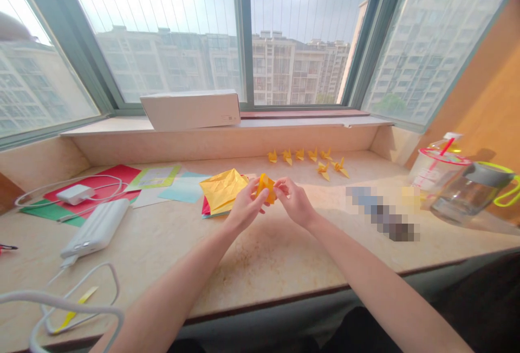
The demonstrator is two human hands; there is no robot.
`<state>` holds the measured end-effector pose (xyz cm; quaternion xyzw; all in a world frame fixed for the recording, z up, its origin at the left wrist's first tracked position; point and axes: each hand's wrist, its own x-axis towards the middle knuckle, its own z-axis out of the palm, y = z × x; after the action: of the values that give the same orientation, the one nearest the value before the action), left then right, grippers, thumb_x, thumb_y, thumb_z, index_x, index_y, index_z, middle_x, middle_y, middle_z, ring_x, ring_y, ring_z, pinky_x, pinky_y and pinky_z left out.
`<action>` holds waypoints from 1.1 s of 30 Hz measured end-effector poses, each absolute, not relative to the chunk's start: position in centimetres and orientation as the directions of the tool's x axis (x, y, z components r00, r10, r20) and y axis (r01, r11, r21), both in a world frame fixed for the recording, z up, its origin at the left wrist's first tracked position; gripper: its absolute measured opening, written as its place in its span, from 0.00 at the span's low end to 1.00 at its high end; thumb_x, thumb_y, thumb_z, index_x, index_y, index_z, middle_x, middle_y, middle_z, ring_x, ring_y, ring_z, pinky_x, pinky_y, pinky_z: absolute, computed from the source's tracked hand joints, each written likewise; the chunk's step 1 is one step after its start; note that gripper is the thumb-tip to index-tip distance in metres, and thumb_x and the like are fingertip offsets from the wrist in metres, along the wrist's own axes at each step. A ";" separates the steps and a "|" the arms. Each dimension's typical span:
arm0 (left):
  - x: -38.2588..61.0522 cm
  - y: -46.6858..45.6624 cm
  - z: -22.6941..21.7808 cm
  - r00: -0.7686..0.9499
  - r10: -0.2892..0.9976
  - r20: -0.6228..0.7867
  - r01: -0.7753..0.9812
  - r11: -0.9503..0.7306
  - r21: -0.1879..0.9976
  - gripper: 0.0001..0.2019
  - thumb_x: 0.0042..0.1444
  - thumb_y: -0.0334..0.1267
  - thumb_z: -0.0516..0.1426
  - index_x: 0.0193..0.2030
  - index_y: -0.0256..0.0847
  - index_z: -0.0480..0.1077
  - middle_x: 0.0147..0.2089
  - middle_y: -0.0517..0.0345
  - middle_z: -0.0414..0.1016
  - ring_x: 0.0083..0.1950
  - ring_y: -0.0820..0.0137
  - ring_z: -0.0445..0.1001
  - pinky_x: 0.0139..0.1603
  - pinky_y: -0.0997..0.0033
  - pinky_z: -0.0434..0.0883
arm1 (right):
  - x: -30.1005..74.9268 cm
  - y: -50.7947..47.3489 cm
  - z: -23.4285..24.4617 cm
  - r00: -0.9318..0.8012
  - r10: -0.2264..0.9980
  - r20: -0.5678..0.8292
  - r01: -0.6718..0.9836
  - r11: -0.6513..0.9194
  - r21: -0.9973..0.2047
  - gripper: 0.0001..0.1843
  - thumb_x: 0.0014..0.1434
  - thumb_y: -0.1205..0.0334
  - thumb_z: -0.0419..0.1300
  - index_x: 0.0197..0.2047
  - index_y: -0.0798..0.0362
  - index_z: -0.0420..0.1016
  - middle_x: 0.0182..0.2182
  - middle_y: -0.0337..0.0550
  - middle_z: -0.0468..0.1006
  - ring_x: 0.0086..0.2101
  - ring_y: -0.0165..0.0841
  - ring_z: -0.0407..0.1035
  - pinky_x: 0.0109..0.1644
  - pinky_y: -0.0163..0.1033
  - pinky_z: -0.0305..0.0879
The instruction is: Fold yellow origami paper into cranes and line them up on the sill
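Observation:
A small folded piece of yellow-orange paper point(267, 186) is pinched between both hands above the stone counter point(264, 255). My left hand point(246, 206) grips its left side with thumb and fingers closed. My right hand point(296, 200) pinches its right edge. Just left of the hands lies a creased yellow sheet point(221, 189) on a small pile of coloured paper. Several finished yellow paper cranes point(311, 159) stand in a row at the back of the counter, beyond my hands.
Red, green and pale blue paper sheets point(117, 180) lie at the left with a white charger point(75, 194) and cables. A white power bank point(97, 228) sits nearer. A white box point(190, 109) rests on the window ledge. A plastic cup with a straw point(433, 171) and a glass jar point(467, 193) are at the right.

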<state>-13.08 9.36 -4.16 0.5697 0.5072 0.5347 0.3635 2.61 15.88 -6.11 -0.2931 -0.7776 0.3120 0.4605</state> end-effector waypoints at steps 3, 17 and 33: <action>-13.2 9.8 -4.8 -0.111 0.960 0.258 0.270 -0.221 0.937 0.13 0.58 0.44 0.57 0.43 0.36 0.68 0.35 0.52 0.77 0.31 0.69 0.78 0.23 0.76 0.74 | 2.6 15.6 -6.1 -0.429 0.721 0.544 0.144 0.649 -0.747 0.08 0.63 0.55 0.54 0.42 0.50 0.67 0.30 0.41 0.81 0.31 0.35 0.76 0.33 0.36 0.67; -13.4 9.8 -5.3 -0.152 0.925 0.349 0.402 -0.265 0.877 0.08 0.60 0.35 0.52 0.31 0.39 0.68 0.17 0.64 0.69 0.18 0.73 0.72 0.21 0.78 0.67 | 2.5 15.5 -6.0 -0.350 0.672 0.652 0.348 0.740 -0.576 0.18 0.60 0.55 0.58 0.52 0.50 0.67 0.33 0.40 0.76 0.31 0.34 0.71 0.37 0.40 0.69; -12.9 9.2 -4.7 -0.148 0.913 0.379 0.454 -0.278 0.847 0.08 0.59 0.35 0.53 0.29 0.39 0.68 0.17 0.65 0.70 0.18 0.74 0.71 0.20 0.79 0.66 | 1.3 13.6 -6.1 -0.429 0.593 0.681 0.561 0.766 -0.314 0.23 0.56 0.61 0.58 0.56 0.52 0.70 0.56 0.56 0.69 0.47 0.46 0.71 0.53 0.52 0.64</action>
<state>-12.94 9.24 -4.65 0.6129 0.5577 0.5130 0.2239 1.29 13.65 -6.13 -0.3412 -0.8451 0.0198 0.4110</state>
